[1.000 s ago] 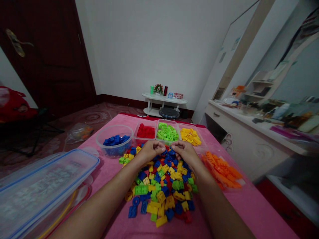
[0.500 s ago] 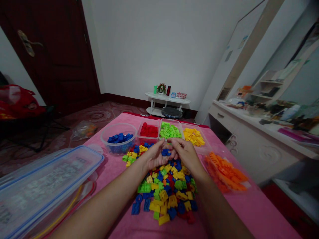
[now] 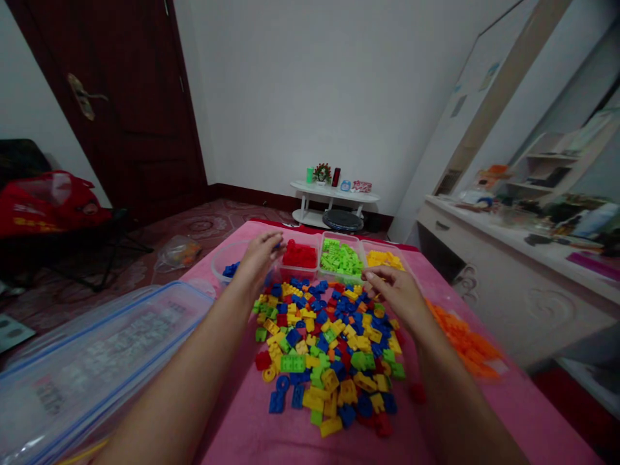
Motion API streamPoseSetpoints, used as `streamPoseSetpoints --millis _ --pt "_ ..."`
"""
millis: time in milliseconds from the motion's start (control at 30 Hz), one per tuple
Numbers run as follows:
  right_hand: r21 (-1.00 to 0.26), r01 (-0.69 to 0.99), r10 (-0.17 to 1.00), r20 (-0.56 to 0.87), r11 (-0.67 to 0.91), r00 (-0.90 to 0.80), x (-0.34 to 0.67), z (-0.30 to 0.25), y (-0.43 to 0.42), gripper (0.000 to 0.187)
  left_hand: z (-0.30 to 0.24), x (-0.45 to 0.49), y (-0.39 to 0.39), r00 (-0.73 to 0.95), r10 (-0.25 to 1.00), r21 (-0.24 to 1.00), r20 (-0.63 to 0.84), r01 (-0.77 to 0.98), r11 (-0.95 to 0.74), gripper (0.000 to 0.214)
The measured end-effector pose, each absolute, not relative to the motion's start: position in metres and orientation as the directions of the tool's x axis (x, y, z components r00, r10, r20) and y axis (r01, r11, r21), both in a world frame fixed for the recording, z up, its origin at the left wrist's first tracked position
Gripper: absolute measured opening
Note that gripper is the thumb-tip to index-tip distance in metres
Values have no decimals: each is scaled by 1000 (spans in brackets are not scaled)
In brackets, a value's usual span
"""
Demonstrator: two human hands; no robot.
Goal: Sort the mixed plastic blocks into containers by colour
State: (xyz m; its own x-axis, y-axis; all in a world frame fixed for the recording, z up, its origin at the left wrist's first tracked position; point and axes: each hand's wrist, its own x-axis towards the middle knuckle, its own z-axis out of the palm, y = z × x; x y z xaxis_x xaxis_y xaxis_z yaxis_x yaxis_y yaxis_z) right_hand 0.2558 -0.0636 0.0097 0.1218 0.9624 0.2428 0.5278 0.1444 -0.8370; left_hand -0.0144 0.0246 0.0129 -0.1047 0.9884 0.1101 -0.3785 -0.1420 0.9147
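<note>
- Over the round tub [image 3: 219, 276] at the far left of the pink cloth [image 3: 232, 413], the left hand [image 3: 259, 259] hangs with its forearm stretched forward; the wrist is raised, and the fingers point away and to the right.
- Its fingers are bent towards the thumb, pinching a blue block [image 3: 278, 245] (only a small part shows); loose blue pieces [image 3: 231, 270] lie in the tub below.
- Beyond the far right edge of the mixed pile [image 3: 329, 342], the right hand [image 3: 385, 284] is held low, forearm angled inward; its fingers curl near the thumb, and whether they grip anything I cannot tell.
- Between the forearms, the mixed pile spreads over the cloth; past it stand boxes of red blocks [image 3: 300, 255], green blocks [image 3: 340, 258] and yellow blocks [image 3: 384, 259]; orange blocks [image 3: 465, 342] lie outside the right forearm.
</note>
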Motion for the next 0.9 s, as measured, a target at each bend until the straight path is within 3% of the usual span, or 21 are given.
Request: streamPoseSetpoints --millis 100,167,233,400,533,700,900 --pt "-749 656 975 202 90 97 275 0 -58 22 5 -39 39 -270 913 951 305 41 -306 31" --pt "-697 714 989 139 63 49 284 -6 -56 18 0 -45 44 -255 875 902 412 246 -354 35" --pt "-652 755 997 53 74 -52 286 -10 -58 20 -3 -41 45 -174 866 858 469 325 -398 35" --pt "-503 851 953 -160 147 -259 269 -13 -67 48 -8 4 22 264 879 838 397 286 -464 29" --pt "-449 884 973 -113 132 -203 258 -20 -67 37 -22 43 -8 532 781 801 328 282 -529 26" --pt "-516 845 989 44 142 -140 261 -34 -59 27 -43 59 -23 639 689 794 341 197 -575 24" --pt "-616 776 989 131 139 -73 259 -39 -53 23 -48 62 -23 552 762 879 338 103 -465 37"
